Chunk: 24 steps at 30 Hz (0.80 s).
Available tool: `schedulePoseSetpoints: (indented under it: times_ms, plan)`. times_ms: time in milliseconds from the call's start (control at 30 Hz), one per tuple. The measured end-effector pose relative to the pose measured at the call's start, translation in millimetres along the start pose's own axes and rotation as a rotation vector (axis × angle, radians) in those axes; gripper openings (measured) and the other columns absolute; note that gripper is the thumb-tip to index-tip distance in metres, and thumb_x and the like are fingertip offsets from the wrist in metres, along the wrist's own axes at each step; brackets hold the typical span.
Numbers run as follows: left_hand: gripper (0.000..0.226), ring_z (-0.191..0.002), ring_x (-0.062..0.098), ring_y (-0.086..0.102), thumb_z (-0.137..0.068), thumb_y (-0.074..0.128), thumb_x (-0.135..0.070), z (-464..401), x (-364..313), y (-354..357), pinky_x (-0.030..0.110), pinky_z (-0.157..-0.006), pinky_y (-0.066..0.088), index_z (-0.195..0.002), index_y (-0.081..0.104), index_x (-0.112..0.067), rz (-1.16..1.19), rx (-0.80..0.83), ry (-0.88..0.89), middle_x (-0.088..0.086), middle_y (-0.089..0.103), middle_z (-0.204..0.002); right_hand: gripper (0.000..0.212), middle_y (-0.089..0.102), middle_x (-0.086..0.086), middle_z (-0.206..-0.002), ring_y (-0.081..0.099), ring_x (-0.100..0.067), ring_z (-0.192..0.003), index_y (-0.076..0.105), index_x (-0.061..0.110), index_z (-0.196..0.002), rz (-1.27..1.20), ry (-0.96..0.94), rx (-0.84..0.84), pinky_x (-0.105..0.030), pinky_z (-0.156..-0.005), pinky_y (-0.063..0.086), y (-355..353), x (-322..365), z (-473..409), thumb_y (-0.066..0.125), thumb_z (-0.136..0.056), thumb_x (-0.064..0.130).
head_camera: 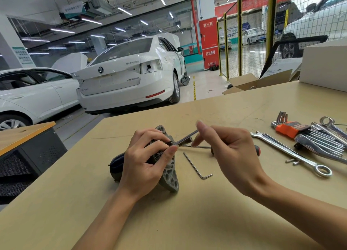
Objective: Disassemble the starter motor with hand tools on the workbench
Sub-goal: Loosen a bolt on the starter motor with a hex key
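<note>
Both of my hands are over the tan, scuffed bench: my left hand (144, 163) grips the starter motor (169, 174), a dark rounded body with a grey cast flange full of holes, lying on the bench in front of me. My right hand (229, 152) pinches a slim chrome wrench (185, 138) whose tip meets the motor. Beside it lie a bent hex key (195, 167), a polished spanner (289, 152) and an orange holder (289, 129) packed with hex keys.
</note>
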<state>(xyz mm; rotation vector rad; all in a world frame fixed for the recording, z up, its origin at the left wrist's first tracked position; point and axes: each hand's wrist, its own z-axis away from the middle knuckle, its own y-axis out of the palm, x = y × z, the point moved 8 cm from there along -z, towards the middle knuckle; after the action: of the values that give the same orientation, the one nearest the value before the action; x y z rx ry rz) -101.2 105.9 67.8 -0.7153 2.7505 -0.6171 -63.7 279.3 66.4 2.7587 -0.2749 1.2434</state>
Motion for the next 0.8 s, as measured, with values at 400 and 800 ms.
schedulePoseSetpoints:
  times_ms: [400, 800]
  plan:
    - [0.033, -0.099, 0.016, 0.056, -0.091, 0.063, -0.031, -0.4, -0.6, 0.7, 0.021, -0.089, 0.044, -0.075, 0.075, -0.006, -0.015, 0.007, -0.004, 0.002, 0.069, -0.09, 0.053, 0.023, 0.001, -0.045, 0.028, -0.01, -0.043, 0.075, 0.019, -0.058, 0.148, 0.204, -0.09, -0.007, -0.056, 0.038, -13.0, -24.1, -4.0, 0.054, -0.092, 0.054]
    - [0.045, -0.101, 0.015, 0.055, -0.096, 0.057, -0.043, -1.2, -0.5, 1.6, 0.02, -0.09, 0.043, -0.073, 0.073, -0.008, -0.008, 0.025, 0.009, 0.002, 0.068, -0.091, 0.029, 0.046, 0.016, -0.054, 0.039, -0.002, -0.045, 0.069, 0.007, -0.098, 0.146, -0.166, 0.018, -0.008, -0.049, 0.027, 4.0, 6.5, 1.4, 0.051, -0.098, 0.029]
